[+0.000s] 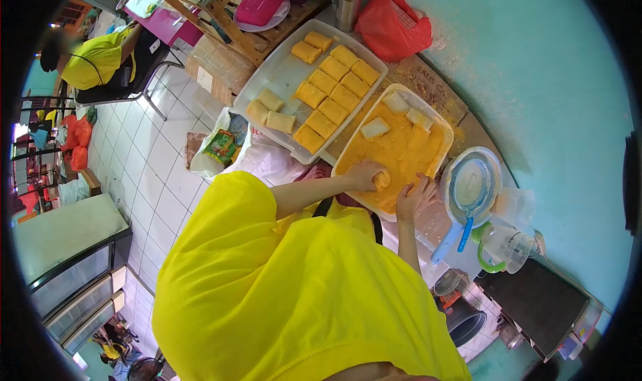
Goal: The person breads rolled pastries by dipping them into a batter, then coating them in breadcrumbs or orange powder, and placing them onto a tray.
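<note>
1. Left hand [364, 175] is cupped over a crumb-coated piece [382, 179] at the near end of the crumb tray [447, 135], fingers curled round it, a loose hold, not a tight squeeze.
2. Right hand [413, 198] rests at the tray's near rim just beside that piece, fingers part spread; can't tell if it grips anything.
3. Risk: the piece looks soft, so pressing too hard w/ the left hand could likely break it or strip the coating.
4. Risk: the work is right at the tray's near edge, so a push toward the body could spill crumbs or drop the piece onto the yellow shirt [294, 294] or the floor [160, 153].
5. Risk: the blue-rimmed sieve [471, 183] and clear jug [505, 246] sit close to the right arm; a wide elbow move could knock them.
6. Uncoated pale blocks [376, 127] lie at the tray's far end, apart from the hands.
7. Surface: a crowded counter along a turquoise wall [535, 66]; a white tray [281, 73] w/ rows of coated pieces [332, 90] and a few plain ones sits touching the crumb tray.
8. Beyond: red bag [393, 21], metal flask [349, 0], pink lid [259, 3] on a wooden rack.
9. Room: white tile floor, glass-front chiller [77, 280] at left, another person in yellow [93, 60] seated well apart.
</note>
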{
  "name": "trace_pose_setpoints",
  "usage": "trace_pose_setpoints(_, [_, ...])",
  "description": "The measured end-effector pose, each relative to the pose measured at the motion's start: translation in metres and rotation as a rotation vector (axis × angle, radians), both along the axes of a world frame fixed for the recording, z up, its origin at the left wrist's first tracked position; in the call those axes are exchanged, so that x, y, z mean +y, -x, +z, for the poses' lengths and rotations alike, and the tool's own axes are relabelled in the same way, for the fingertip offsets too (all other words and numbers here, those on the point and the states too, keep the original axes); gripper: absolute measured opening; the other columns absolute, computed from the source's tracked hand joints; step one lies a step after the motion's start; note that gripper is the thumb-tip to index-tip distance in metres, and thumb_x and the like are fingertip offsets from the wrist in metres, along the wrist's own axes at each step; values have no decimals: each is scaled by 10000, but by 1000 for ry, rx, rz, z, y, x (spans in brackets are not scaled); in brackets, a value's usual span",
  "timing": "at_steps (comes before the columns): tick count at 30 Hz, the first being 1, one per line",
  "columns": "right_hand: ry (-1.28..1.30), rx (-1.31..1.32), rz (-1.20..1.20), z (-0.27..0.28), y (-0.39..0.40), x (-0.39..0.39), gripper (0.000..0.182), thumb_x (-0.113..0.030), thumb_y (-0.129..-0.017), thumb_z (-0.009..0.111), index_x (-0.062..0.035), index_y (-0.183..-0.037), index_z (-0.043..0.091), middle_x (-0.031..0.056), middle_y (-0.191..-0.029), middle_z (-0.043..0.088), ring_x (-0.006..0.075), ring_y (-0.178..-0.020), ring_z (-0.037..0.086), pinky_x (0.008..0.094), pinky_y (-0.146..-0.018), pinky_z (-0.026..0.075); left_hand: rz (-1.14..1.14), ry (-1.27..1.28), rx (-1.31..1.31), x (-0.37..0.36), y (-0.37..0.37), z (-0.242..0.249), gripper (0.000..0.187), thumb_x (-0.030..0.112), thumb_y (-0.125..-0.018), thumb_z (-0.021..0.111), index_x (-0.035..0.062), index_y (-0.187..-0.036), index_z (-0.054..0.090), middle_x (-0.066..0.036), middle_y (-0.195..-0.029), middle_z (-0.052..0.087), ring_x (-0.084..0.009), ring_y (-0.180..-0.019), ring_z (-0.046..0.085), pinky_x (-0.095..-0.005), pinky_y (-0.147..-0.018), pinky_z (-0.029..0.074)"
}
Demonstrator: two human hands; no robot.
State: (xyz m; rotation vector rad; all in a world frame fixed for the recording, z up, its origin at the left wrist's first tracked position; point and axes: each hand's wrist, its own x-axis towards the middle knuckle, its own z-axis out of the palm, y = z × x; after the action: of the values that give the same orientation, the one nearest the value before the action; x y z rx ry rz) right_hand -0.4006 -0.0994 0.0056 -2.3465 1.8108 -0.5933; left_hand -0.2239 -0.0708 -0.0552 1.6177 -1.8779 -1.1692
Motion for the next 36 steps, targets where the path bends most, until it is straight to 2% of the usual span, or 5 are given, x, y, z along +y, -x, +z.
trace_pose_setpoints(9, [85,90,-21,-3,-2,-1,372,-48,-708,560,-106,-1074,528,141,-1052,459,341,-1060,422,500,-871,301,15,99,48,6,-12,42,502,96,-691,670,116,-1176,543,-154,-1065,609,-335,-992,574,-419,-825,472])
trace_pose_setpoints(18, [75,77,-17,0,-3,0,370,-50,-707,568,-102,-1071,530,132,-1061,463,330,-1052,425,498,-863,295,609,-1,683,7,-77,89,452,126,-761,724,136,-1187,574,-45,-1013,604,-132,-913,552,-276,-827,448])
trace_pose_setpoints(22, [90,62,4,0,-3,-1,373,-40,-701,567,-98,-1068,532,131,-1053,464,327,-1057,419,506,-893,285,856,-48,288,6,-155,116,463,137,-779,725,91,-1200,539,-89,-1056,574,-166,-946,577,-270,-773,496])
trace_pose_setpoints(31, [78,84,-9,0,-4,0,368,-29,-690,564,-90,-1052,534,125,-1042,469,333,-1056,419,511,-915,276,1441,-159,1146,-50,-291,18,536,86,-789,714,46,-1245,436,-159,-1063,601,-252,-883,640,-373,-732,560])
trace_pose_setpoints(36, [86,103,-14,1,-4,-1,348,-32,-701,556,-88,-1045,536,132,-1044,472,341,-1064,418,497,-904,289,960,-315,705,-49,-284,46,377,145,-826,672,79,-1161,512,-95,-1014,603,-219,-919,623,-373,-758,535])
